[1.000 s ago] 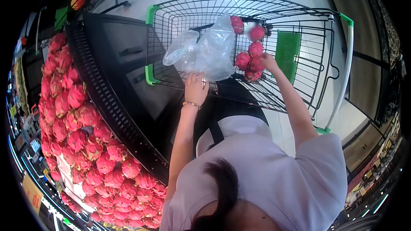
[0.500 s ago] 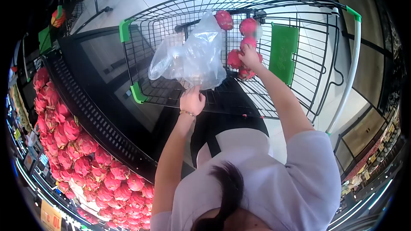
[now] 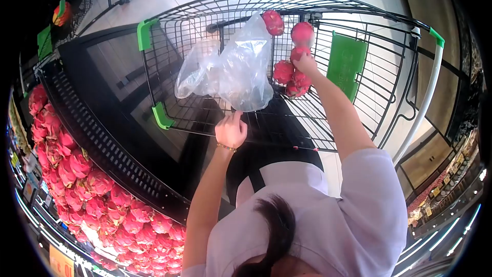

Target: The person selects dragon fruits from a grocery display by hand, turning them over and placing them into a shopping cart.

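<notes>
Six dragon fruits [image 3: 273, 22] can be made out in the one cart [image 3: 346, 64] across the upper centre of the frame: one at the top, two in a column to its right and three clustered below. The heap of dragon fruit [image 3: 97, 208] at lower left runs to dozens, too crowded to count exactly. There is one green panel [image 3: 347, 63], one bracelet [image 3: 226, 147] at lower centre, and two green corner pieces [image 3: 145, 35] at the cart's left end.
</notes>
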`<control>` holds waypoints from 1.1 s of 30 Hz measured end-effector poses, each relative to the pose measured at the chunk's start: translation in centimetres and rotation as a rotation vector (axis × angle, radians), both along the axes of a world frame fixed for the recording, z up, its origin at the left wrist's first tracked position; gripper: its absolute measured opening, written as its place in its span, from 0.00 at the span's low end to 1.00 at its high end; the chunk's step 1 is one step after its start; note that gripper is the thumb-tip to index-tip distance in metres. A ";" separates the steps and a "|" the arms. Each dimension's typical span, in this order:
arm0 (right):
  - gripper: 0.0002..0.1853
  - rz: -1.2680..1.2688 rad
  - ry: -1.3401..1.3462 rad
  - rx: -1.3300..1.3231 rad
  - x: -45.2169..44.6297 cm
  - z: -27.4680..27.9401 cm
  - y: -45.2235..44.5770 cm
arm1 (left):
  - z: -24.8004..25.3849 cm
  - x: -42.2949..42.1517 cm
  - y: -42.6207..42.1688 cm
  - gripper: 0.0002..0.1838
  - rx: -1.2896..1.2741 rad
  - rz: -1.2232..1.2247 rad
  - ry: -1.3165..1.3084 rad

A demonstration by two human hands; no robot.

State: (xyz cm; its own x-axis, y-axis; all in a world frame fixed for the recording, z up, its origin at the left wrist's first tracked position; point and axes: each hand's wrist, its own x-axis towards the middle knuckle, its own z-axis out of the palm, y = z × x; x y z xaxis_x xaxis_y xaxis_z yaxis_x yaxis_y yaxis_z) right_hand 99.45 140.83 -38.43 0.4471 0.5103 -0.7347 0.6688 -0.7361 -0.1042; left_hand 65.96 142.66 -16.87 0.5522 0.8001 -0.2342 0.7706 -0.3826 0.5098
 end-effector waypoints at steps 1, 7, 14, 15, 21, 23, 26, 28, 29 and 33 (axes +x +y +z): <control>0.36 0.118 -0.010 -0.008 -0.6 0.8 -1.5 | -0.3 -0.2 -0.1 0.10 -0.011 0.008 -0.012; 0.46 0.519 -0.002 -0.028 -2.4 6.3 -5.7 | -0.5 -0.6 -0.8 0.10 -0.002 -0.009 0.000; 0.50 0.831 -0.062 -0.156 -1.1 4.4 -4.6 | 0.4 -0.6 -0.4 0.08 0.012 0.006 -0.030; 0.49 0.843 -0.029 -0.180 -0.9 5.5 -3.8 | 0.4 -0.6 -0.3 0.09 0.023 0.004 -0.041; 0.47 0.206 0.282 0.290 -0.6 9.3 -3.8 | 0.6 -1.2 -0.9 0.08 0.029 0.018 -0.042; 0.45 -0.101 0.602 0.544 -2.2 13.1 -2.7 | 0.7 -1.4 -1.2 0.08 0.022 0.023 -0.012; 0.50 -0.265 0.751 0.595 -5.5 18.3 -1.6 | 1.2 -1.8 -1.6 0.06 0.020 0.038 -0.012; 0.52 -0.295 0.829 0.615 -8.3 24.1 -0.1 | 1.6 -2.2 -2.0 0.05 0.015 0.050 -0.019; 0.52 -0.372 0.892 0.580 -9.9 28.0 0.7 | 1.7 -2.4 -2.2 0.05 0.010 0.056 -0.019; 0.48 -0.148 1.060 0.805 -14.5 35.5 1.3 | 2.4 -3.3 -3.2 0.06 0.014 0.095 -0.084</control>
State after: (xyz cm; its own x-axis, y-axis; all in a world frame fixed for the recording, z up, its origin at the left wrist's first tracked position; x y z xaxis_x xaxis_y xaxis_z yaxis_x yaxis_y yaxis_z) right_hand 84.93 142.08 -2.89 -0.0595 0.9586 -0.2784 -0.0841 -0.2827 -0.9555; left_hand 62.64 139.46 -14.50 0.4908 0.8527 -0.1790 0.7587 -0.3172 0.5691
